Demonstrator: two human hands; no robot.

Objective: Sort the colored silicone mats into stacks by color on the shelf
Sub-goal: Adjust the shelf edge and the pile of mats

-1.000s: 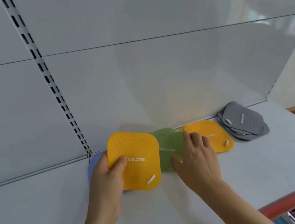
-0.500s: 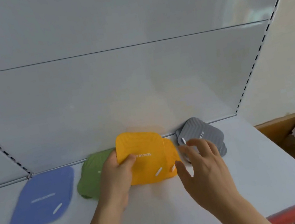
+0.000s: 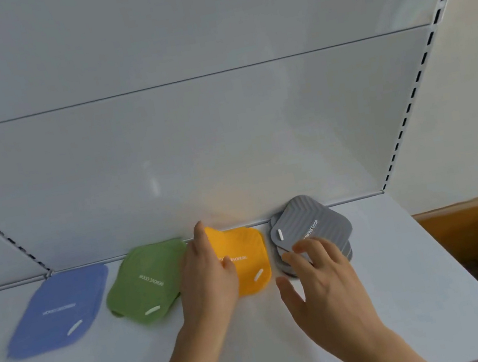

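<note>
White shelf (image 3: 380,299) carried 4 color groups along the back panel. Left hand (image 3: 209,281) gripped the orange mat (image 3: 245,262), thumb on top, over the orange pile. Right hand (image 3: 323,287) hovered released, fingertips by the gray stack (image 3: 310,229). Green mat (image 3: 149,279) and blue mat (image 3: 59,308) lay beyond the left hand.

Risk: a careless release could leave the orange mat skewed onto the green mat; a right-hand nudge could topple the uneven gray stack.
</note>
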